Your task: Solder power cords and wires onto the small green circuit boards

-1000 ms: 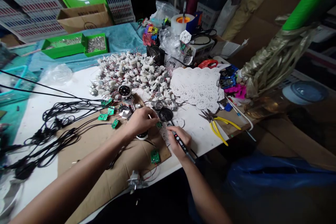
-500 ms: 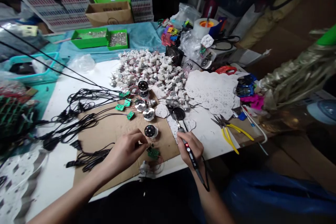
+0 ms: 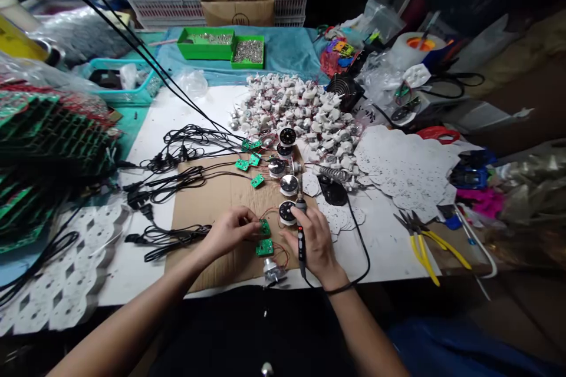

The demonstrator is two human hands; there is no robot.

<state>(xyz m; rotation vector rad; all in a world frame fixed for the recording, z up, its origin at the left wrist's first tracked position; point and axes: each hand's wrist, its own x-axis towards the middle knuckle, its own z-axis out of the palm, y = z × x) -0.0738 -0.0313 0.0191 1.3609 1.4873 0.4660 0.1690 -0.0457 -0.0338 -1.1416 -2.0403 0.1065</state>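
Note:
My left hand [image 3: 235, 230] is closed, thumb and fingers pinched at the edge of a small green circuit board [image 3: 265, 226]. Just below it, a second green board [image 3: 264, 248] with red wires lies on the cardboard, and a small motor [image 3: 274, 271] sits near the front edge. My right hand [image 3: 315, 242] grips a soldering iron [image 3: 301, 240] with a red light on its handle, its tip pointing away from me. Some of its fingers reach beside a round black-topped part [image 3: 287, 212]. More green boards [image 3: 257, 180] with black cords lie farther back.
A spring-topped iron stand [image 3: 333, 189] stands right of the cardboard mat [image 3: 212, 206]. Behind is a heap of white motor parts [image 3: 296, 109]. Yellow-handled pliers [image 3: 424, 256] lie at the right. Black cords [image 3: 177, 179] spread leftward; green trays [image 3: 206, 50] stand at the back.
The view has swung left, so the scene sits farther right. My right hand has brought the soldering iron away from its stand, closer to my left hand and the round black-topped part.

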